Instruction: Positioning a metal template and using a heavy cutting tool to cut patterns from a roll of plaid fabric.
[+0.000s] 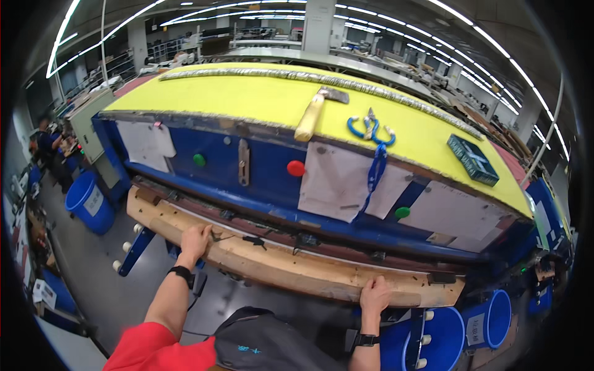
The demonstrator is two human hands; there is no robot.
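Wooden plank [291, 266] runs along blue machine [269, 170], below yellow tabletop [247, 96]. L hand [195, 242], R hand [375, 297]: each grip curled closed on plank's near edge. Step (est.): steadying plank; next move prob. calls for even 2-hand pressure.

Worn, matt wooden plank [272, 258]; smooth wooden hammer handle [310, 119], dull metal head [335, 94]; matt yellow worktop [241, 93]; smooth plastic bucket [82, 209]; paper sheet [328, 185]

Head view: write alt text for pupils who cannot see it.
A person's left hand and right hand rest on a long wooden board fronting a blue workstation; a hammer and blue-handled snips lie on its yellow top.
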